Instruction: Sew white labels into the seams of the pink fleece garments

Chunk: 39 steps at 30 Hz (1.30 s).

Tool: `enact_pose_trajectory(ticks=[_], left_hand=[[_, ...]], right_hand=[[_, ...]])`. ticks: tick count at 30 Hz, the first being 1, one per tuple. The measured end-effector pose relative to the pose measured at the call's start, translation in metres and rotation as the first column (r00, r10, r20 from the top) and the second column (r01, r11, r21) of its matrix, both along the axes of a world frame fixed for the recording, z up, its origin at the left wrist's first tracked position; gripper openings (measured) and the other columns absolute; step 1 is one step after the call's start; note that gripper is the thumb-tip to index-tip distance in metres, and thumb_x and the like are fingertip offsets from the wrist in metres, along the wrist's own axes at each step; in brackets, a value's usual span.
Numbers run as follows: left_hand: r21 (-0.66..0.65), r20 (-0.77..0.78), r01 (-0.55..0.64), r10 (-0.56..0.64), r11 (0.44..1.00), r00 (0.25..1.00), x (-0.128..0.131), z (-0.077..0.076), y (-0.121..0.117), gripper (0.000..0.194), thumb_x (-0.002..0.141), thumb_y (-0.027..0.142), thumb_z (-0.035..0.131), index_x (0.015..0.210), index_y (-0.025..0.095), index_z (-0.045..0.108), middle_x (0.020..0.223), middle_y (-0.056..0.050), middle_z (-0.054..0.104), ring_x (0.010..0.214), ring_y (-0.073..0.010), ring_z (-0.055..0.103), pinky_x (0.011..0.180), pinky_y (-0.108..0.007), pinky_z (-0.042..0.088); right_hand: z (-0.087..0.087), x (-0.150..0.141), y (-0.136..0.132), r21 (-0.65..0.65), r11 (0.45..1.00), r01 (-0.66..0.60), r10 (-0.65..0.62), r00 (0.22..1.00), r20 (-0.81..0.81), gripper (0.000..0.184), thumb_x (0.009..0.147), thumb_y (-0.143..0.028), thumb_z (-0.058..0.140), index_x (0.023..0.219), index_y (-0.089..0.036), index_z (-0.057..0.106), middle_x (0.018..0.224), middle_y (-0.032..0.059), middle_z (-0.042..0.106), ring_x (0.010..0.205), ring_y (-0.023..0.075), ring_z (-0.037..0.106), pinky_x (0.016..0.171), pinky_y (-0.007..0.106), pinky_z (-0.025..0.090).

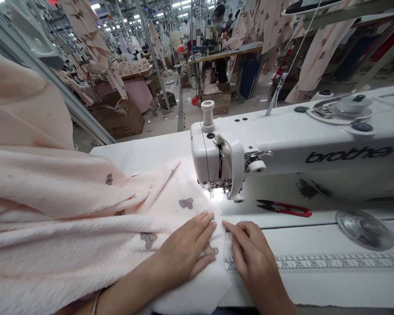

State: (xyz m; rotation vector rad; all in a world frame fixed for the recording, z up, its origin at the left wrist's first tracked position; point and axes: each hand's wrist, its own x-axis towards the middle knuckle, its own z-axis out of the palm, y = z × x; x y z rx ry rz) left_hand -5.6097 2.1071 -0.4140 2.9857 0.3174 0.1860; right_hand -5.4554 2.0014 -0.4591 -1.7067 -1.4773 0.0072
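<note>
Pale pink plush fabric [184, 227] with small bear prints spreads across the sewing table and bunches at the left. My left hand [184, 249] lies flat on it, fingers stretched out just in front of the needle area. My right hand [254, 258] is at the fabric's right edge, its index fingertip against that edge and the other fingers curled; its grip is partly hidden. Just beyond both hands is the lit needle area of a white sewing machine [213, 153]. Red-handled thread snips [285, 208] lie on the machine bed, right of my right hand.
A printed ruler scale [315, 264] runs along the table front. A clear round disc [364, 229] lies at the right. Beyond the table are cardboard boxes [118, 116], hanging pink cloth, other workstations and a person [220, 39] at a far machine.
</note>
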Motion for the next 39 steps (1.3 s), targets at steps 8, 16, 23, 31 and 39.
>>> enact_pose_trajectory(ticks=[8, 16, 23, 31, 39], left_hand=[[0.025, -0.036, 0.011, -0.010, 1.000, 0.999, 0.000, 0.003, 0.001, 0.047, 0.089, 0.030, 0.048, 0.128, 0.003, 0.043, 0.136, -0.020, 0.043, 0.129, -0.0274, 0.038, 0.102, -0.040, 0.043], [0.071, -0.071, 0.034, -0.029, 0.997, 0.997, 0.001, 0.007, 0.001, 0.047, 0.089, 0.028, 0.046, 0.128, 0.001, 0.044, 0.136, -0.021, 0.043, 0.129, -0.0288, 0.039, 0.101, -0.040, 0.044], [0.047, -0.077, 0.059, -0.056, 0.997, 0.996, 0.004, 0.007, 0.004, 0.049, 0.088, 0.030, 0.048, 0.126, -0.001, 0.045, 0.133, -0.025, 0.045, 0.127, -0.0324, 0.039, 0.101, -0.043, 0.044], [-0.010, -0.008, 0.052, -0.052, 0.999, 0.999, 0.006, -0.002, 0.028, 0.054, 0.088, 0.033, 0.048, 0.131, 0.002, 0.039, 0.133, -0.025, 0.045, 0.129, -0.0318, 0.038, 0.103, -0.045, 0.040], [-0.029, -0.043, 0.038, -0.039, 0.999, 0.998, 0.007, 0.000, 0.034, 0.051, 0.089, 0.032, 0.046, 0.129, 0.003, 0.040, 0.134, -0.023, 0.044, 0.128, -0.0307, 0.039, 0.104, -0.044, 0.040]], right_hand=[[0.001, -0.002, 0.000, 0.056, 0.998, 0.000, -0.006, 0.995, 0.101, 0.034, 0.082, 0.003, 0.039, 0.107, -0.007, 0.060, 0.082, 0.0074, 0.045, 0.076, 0.0154, 0.044, 0.064, 0.031, 0.045], [-0.001, -0.003, -0.001, 0.025, 1.000, 0.002, -0.005, 0.993, 0.114, 0.036, 0.084, 0.003, 0.038, 0.113, -0.007, 0.057, 0.084, 0.0079, 0.045, 0.078, 0.0160, 0.044, 0.064, 0.030, 0.044], [0.007, 0.000, 0.004, -0.049, 0.998, 0.027, -0.004, 0.904, 0.427, 0.042, 0.082, 0.007, 0.036, 0.119, -0.005, 0.054, 0.077, 0.0074, 0.046, 0.071, 0.0164, 0.043, 0.057, 0.027, 0.041], [0.009, 0.006, 0.027, -0.113, 0.992, 0.049, 0.025, 0.822, 0.569, 0.044, 0.077, 0.004, 0.036, 0.114, -0.005, 0.058, 0.075, 0.0092, 0.051, 0.067, 0.0201, 0.046, 0.057, 0.032, 0.042], [0.014, 0.035, 0.058, -0.092, 0.996, 0.008, 0.030, 0.916, 0.399, 0.035, 0.083, -0.004, 0.036, 0.096, -0.019, 0.065, 0.075, 0.0071, 0.060, 0.071, 0.0193, 0.055, 0.061, 0.032, 0.045]])
